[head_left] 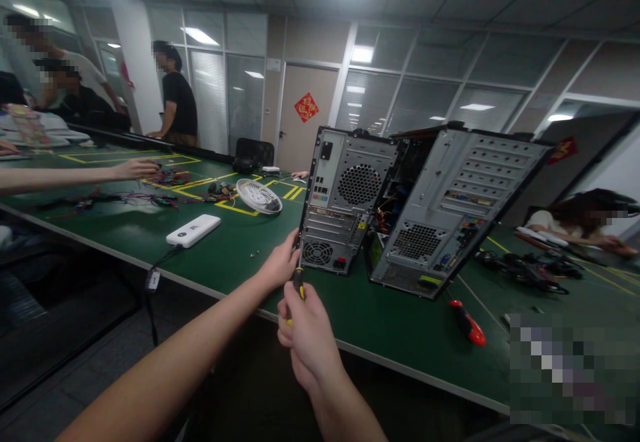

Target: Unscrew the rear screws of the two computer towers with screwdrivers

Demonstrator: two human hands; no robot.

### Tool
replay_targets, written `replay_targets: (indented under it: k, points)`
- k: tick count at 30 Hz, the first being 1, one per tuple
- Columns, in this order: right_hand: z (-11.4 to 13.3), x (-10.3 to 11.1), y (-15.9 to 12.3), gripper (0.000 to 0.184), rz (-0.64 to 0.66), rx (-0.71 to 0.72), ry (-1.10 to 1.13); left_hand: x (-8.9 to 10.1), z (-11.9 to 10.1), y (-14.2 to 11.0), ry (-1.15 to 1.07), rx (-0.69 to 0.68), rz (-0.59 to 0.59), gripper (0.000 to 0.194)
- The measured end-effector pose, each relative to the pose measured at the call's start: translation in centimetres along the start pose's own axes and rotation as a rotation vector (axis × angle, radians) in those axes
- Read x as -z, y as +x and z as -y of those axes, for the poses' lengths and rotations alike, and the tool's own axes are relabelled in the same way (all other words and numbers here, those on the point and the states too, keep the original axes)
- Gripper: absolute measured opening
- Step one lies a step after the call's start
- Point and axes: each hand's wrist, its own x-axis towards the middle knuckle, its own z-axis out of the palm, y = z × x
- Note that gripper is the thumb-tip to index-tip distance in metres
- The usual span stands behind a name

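Note:
My right hand [311,329] is closed around the black-and-yellow handle of a screwdriver [299,283], which points up at the lower left edge of a computer case [336,192]. Its tip is hidden from me. At that same edge, my left hand [283,262] grips the side of the case just above the screwdriver. The case stands upright, its back panel with ports, fan grille and card slots facing me. Beside it on the right is a second computer case [433,209], looking tilted, with cables in the gap between them. Small screws [255,254] lie left of the hands.
A white power bank [193,231] with a black cable lies left on the green table [240,262]. Beyond it are a white round tray [259,195] and loose wires [107,199]. Another person's hand [135,169] reaches in. A red-and-black screwdriver [467,323] and black cables [530,269] lie right.

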Motion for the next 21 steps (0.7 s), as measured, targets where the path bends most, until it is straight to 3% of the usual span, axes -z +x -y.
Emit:
replay_targets:
  k: [21]
  points:
    - [0.21,0.19,-0.04,0.035,0.027,-0.015,0.217,0.11,-0.31,0.02,0.013,-0.012,-0.016,0.056]
